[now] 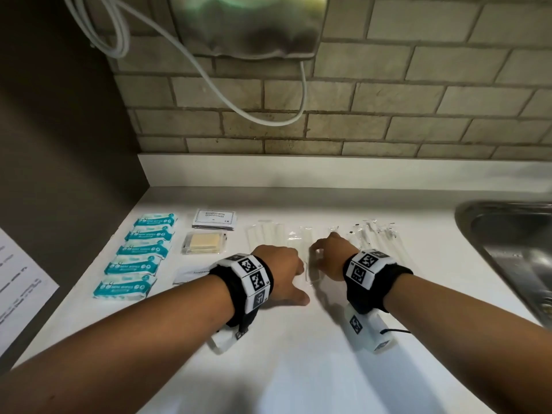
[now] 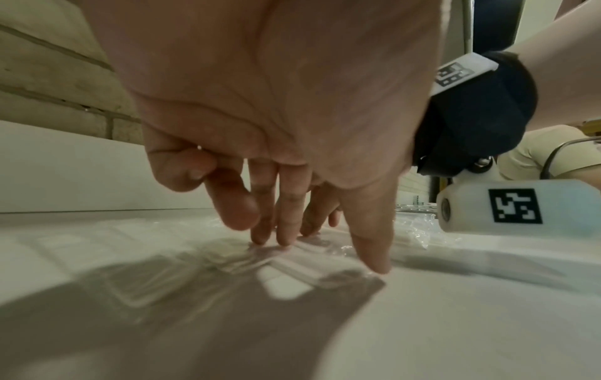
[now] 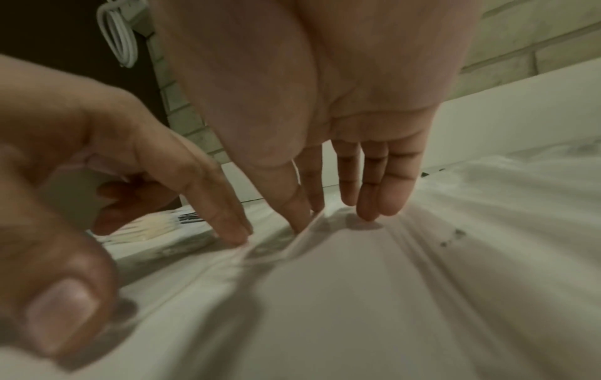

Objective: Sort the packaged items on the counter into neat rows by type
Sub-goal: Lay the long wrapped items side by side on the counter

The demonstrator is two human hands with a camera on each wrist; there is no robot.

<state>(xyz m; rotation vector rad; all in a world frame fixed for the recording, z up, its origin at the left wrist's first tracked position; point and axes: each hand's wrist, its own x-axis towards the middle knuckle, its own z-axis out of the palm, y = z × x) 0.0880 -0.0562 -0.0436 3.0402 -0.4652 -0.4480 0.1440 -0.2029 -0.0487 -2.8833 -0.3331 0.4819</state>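
Both hands meet at the middle of the white counter (image 1: 298, 369) over a long clear plastic packet (image 1: 313, 271) (image 2: 227, 259) (image 3: 325, 257). My left hand (image 1: 283, 264) (image 2: 322, 246) presses its straight fingertips and thumb down on the packet's left side. My right hand (image 1: 331, 255) (image 3: 331, 213) touches the packet's right edge with straight fingers. Neither hand curls round it. Teal wipe packs (image 1: 140, 255) lie in a column at the left. Shampoo sachets (image 1: 213, 219) and a yellowish pack (image 1: 204, 242) sit beside them. A toothpaste packet (image 1: 191, 274) is half hidden by my left wrist.
More clear-wrapped white items (image 1: 265, 231) lie beyond my left hand, and a bunch of clear-wrapped sticks (image 1: 376, 234) lies to the right. A steel sink (image 1: 513, 243) opens at the right edge. A printed sheet (image 1: 21, 288) hangs on the dark left panel. A white cable (image 1: 209, 76) loops on the brick wall.
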